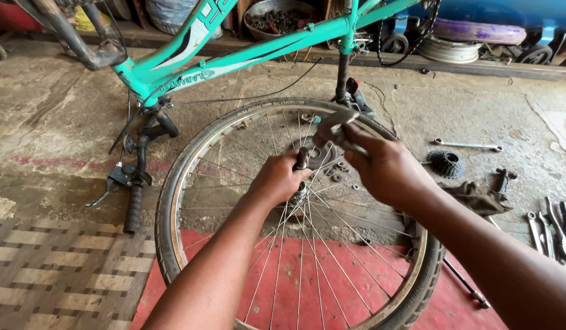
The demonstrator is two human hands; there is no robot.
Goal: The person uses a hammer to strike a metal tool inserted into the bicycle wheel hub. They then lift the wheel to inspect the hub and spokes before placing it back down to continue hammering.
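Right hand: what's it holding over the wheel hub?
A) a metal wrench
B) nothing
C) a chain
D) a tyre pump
A: the right hand grips a grey metal wrench above the hub of the wheel, while the left hand holds the axle end at the hub.

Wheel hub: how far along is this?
Done: wheel is off the upturned teal bike frame; sprocket cassette and small hub parts lie on the floor. In hand: left hand grips the axle end, right hand works a wrench at it. Left: hub reassembly, cassette, refitting; spanners still out.
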